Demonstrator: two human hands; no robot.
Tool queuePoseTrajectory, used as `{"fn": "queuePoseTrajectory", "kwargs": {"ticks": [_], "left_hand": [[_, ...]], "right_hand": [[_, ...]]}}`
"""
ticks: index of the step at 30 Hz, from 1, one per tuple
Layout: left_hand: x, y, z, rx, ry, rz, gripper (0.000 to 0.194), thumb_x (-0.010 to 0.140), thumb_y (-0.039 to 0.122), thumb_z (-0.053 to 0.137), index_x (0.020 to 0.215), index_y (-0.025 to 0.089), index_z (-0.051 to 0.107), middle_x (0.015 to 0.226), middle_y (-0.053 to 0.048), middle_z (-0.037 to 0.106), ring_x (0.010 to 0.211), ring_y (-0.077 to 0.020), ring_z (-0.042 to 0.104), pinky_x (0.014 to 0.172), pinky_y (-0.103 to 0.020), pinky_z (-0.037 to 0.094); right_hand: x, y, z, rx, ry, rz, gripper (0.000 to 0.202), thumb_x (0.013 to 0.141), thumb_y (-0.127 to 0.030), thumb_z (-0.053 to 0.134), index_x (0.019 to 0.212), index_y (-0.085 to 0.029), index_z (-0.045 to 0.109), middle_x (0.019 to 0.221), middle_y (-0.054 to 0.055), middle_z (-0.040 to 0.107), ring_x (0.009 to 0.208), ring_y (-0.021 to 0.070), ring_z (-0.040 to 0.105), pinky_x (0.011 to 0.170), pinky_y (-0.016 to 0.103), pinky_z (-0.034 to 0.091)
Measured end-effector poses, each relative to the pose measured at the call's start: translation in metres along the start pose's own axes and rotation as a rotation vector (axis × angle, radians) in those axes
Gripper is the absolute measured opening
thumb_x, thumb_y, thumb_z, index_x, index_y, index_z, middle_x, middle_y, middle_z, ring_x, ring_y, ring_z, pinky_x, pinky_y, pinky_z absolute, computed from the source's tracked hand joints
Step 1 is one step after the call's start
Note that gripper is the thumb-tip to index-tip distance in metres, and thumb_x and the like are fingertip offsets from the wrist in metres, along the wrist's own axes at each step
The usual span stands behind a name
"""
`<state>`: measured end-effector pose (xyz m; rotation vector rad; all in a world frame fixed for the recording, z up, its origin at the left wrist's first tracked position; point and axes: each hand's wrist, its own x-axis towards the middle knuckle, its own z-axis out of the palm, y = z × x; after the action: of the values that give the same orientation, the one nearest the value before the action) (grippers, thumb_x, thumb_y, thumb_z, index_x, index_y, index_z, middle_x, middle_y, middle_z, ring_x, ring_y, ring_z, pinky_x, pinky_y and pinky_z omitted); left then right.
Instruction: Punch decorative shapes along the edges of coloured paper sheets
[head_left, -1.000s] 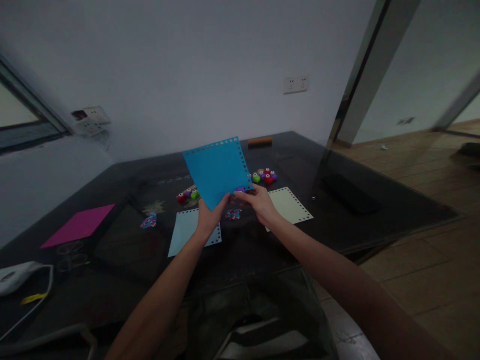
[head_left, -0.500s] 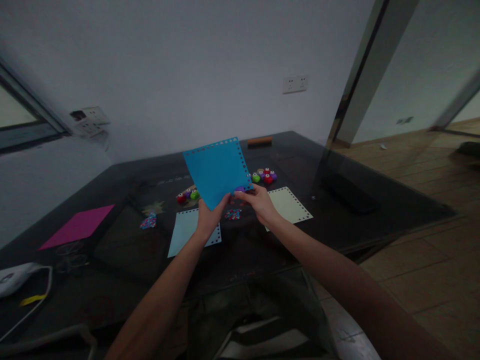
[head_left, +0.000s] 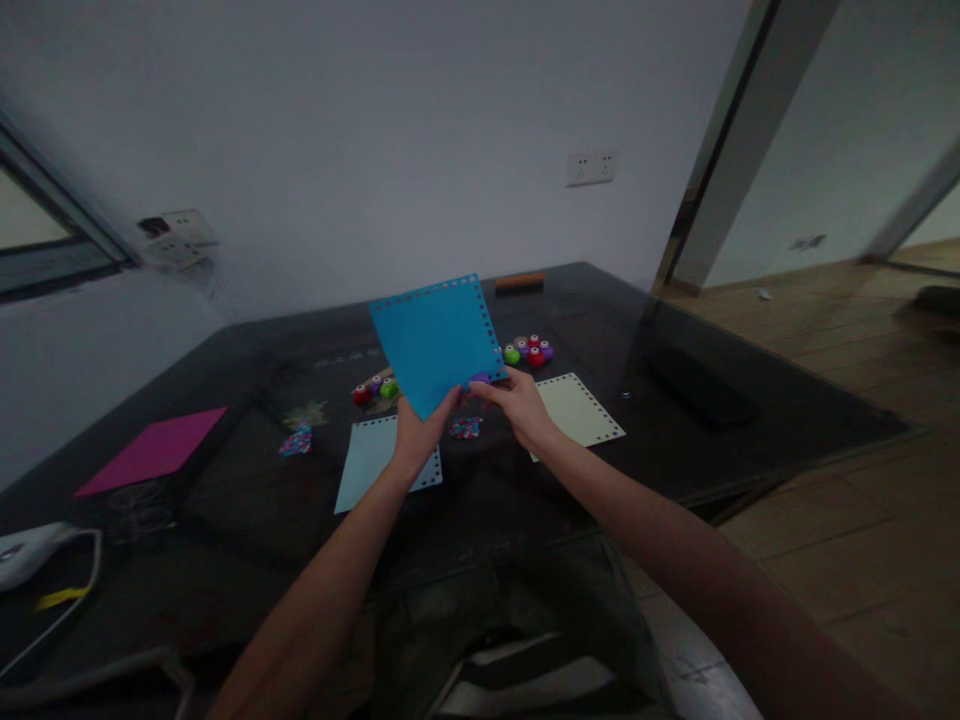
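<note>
A bright blue sheet of paper (head_left: 439, 345), with a row of holes along its top and right edges, is held up above the table, tilted. My left hand (head_left: 421, 430) is closed on its lower corner, thumb in front. At the lower right edge, my right hand (head_left: 517, 400) grips a small purple hole punch (head_left: 480, 379), mostly covered by the fingers. Beneath the hands lies a small heap of coloured paper bits (head_left: 466, 428). A pale blue punched sheet (head_left: 367, 460) rests under my left wrist, and a cream punched sheet (head_left: 577, 410) lies beside my right wrist.
Several colourful punches (head_left: 535, 352) stand behind my right hand, others (head_left: 375, 388) left of the blue sheet. Further left are another heap of paper bits (head_left: 297, 440) and a magenta sheet (head_left: 154, 450). A dark case (head_left: 697, 385) lies right; an orange-brown bar (head_left: 519, 283) sits at the back.
Almost nothing differs. Both hands keep their hold on the blue sheet and the punch, and the view has shifted very slightly.
</note>
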<state>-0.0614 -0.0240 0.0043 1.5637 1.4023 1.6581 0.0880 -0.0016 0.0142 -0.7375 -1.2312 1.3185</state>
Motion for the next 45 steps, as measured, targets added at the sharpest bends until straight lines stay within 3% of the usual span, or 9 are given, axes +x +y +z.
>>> {"fn": "queuePoseTrajectory", "kwargs": {"ticks": [11, 15, 19, 23, 29, 37, 45], "left_hand": [[-0.002, -0.004, 0.006, -0.068, 0.022, -0.006, 0.024, 0.071, 0.036, 0.07, 0.079, 0.013, 0.067, 0.075, -0.01, 0.072, 0.068, -0.0231, 0.068, 0.068, -0.037, 0.057], [-0.005, -0.001, 0.011, -0.039, 0.096, -0.062, 0.023, 0.069, 0.032, 0.07, 0.082, 0.013, 0.066, 0.085, -0.011, 0.072, 0.077, -0.0252, 0.069, 0.076, -0.04, 0.057], [-0.007, -0.001, 0.013, 0.012, 0.083, -0.024, 0.019, 0.073, 0.03, 0.066, 0.082, 0.014, 0.066, 0.098, -0.013, 0.07, 0.093, -0.027, 0.066, 0.088, -0.043, 0.053], [-0.007, -0.008, 0.012, 0.044, 0.065, 0.014, 0.022, 0.076, 0.031, 0.065, 0.092, 0.016, 0.067, 0.101, -0.01, 0.07, 0.096, -0.0253, 0.065, 0.094, -0.044, 0.049], [-0.006, -0.014, 0.011, 0.041, 0.054, 0.047, 0.032, 0.077, 0.034, 0.065, 0.104, 0.017, 0.065, 0.105, -0.01, 0.069, 0.098, -0.0246, 0.065, 0.095, -0.044, 0.048], [-0.006, -0.008, 0.012, -0.006, 0.113, 0.03, 0.027, 0.075, 0.027, 0.065, 0.098, 0.013, 0.065, 0.106, -0.012, 0.068, 0.098, -0.0255, 0.065, 0.096, -0.044, 0.047], [-0.007, -0.009, 0.012, -0.025, 0.082, 0.058, 0.027, 0.074, 0.028, 0.065, 0.097, 0.013, 0.065, 0.104, -0.012, 0.069, 0.096, -0.0267, 0.065, 0.092, -0.044, 0.05]], "right_hand": [[0.005, 0.005, -0.002, 0.045, -0.018, -0.016, 0.022, 0.059, -0.031, 0.077, 0.07, -0.018, 0.063, 0.067, -0.001, 0.066, 0.065, 0.0153, 0.059, 0.073, 0.033, 0.047], [0.005, 0.006, -0.002, 0.039, -0.032, -0.004, 0.022, 0.058, -0.03, 0.078, 0.069, -0.018, 0.063, 0.068, -0.001, 0.065, 0.066, 0.0151, 0.059, 0.075, 0.034, 0.047], [0.003, 0.006, 0.0, 0.028, -0.044, 0.041, 0.024, 0.056, -0.03, 0.079, 0.072, -0.019, 0.064, 0.073, 0.001, 0.067, 0.069, 0.0164, 0.06, 0.077, 0.036, 0.047], [0.002, 0.007, 0.002, 0.029, -0.044, 0.073, 0.026, 0.055, -0.03, 0.08, 0.073, -0.018, 0.065, 0.075, 0.002, 0.068, 0.07, 0.0172, 0.061, 0.076, 0.036, 0.048], [0.002, 0.005, 0.001, 0.027, -0.07, 0.092, 0.024, 0.057, -0.031, 0.079, 0.073, -0.018, 0.067, 0.072, 0.002, 0.069, 0.068, 0.0162, 0.061, 0.074, 0.034, 0.048], [0.002, 0.004, 0.001, 0.05, -0.099, 0.1, 0.026, 0.055, -0.03, 0.08, 0.075, -0.019, 0.068, 0.077, 0.003, 0.07, 0.072, 0.0174, 0.064, 0.081, 0.038, 0.049], [0.002, 0.005, 0.001, 0.044, -0.075, 0.107, 0.028, 0.053, -0.031, 0.081, 0.075, -0.019, 0.068, 0.079, 0.004, 0.071, 0.074, 0.0193, 0.065, 0.083, 0.041, 0.05]]}}
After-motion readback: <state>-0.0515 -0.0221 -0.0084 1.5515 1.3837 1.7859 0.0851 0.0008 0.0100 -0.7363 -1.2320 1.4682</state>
